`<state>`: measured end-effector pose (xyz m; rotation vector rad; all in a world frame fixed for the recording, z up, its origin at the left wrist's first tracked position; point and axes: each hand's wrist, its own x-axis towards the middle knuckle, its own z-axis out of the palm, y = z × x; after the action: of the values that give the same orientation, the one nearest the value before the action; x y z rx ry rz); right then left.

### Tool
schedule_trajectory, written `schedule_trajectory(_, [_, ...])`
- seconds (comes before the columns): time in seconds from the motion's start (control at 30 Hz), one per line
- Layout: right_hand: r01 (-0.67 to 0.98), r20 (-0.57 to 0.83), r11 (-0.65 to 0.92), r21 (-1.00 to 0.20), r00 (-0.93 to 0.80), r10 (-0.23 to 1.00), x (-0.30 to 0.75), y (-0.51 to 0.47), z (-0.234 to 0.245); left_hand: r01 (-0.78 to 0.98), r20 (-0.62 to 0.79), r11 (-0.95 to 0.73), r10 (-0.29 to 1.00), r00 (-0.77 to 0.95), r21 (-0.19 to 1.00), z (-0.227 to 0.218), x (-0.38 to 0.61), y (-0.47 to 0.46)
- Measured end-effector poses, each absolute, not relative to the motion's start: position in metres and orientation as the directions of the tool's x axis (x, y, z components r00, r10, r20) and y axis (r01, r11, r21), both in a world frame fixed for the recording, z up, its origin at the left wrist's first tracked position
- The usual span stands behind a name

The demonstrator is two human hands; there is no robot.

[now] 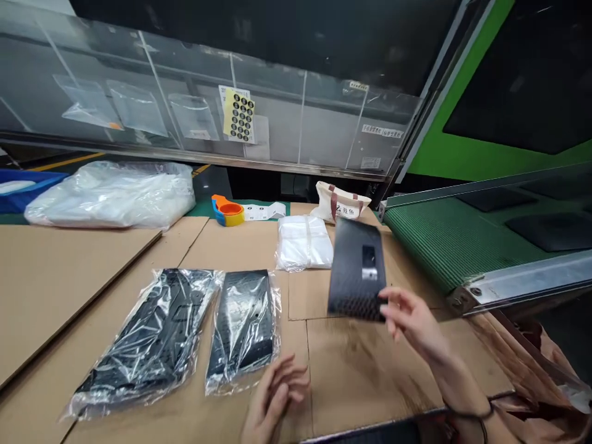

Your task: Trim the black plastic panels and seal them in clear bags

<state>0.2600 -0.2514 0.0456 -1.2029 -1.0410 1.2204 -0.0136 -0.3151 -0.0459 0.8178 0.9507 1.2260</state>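
Pinched by its lower right corner, a black plastic panel point(355, 265) with a small dark window stands tilted up off the cardboard in my right hand point(411, 320). The panel is slightly blurred. My left hand point(280, 394) is low in the middle, fingers apart and half curled, holding nothing. Just above and left of it lies a black panel in a clear bag point(243, 327). Farther left is a larger bagged black part point(150, 339) with a moulded surface. Behind the held panel sits a stack of clear plastic bags point(305, 242).
A green conveyor belt point(430, 246) carrying dark panels runs along the right. Toward the back are a cloth bag point(340, 202), a tape dispenser point(227, 211) with a label strip, and a big plastic bundle point(113, 194). A cardboard sheet point(60, 277) lies left.
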Motion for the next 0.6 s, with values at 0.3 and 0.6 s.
schedule_trajectory(0.3, [0.375, -0.195, -0.125, -0.919, -0.155, 0.968, 0.292, -0.31, -0.005, -0.75, -0.506, 0.544, 0.799, 0.326, 0.376, -0.027, 0.019, -0.29])
schedule_trajectory(0.6, [0.761, 0.108, -0.306, -0.572, 0.439, 0.892, 0.338, -0.236, -0.046, -0.791, -0.158, 0.546, 0.838, 0.523, 0.276, -0.087, 0.014, -0.28])
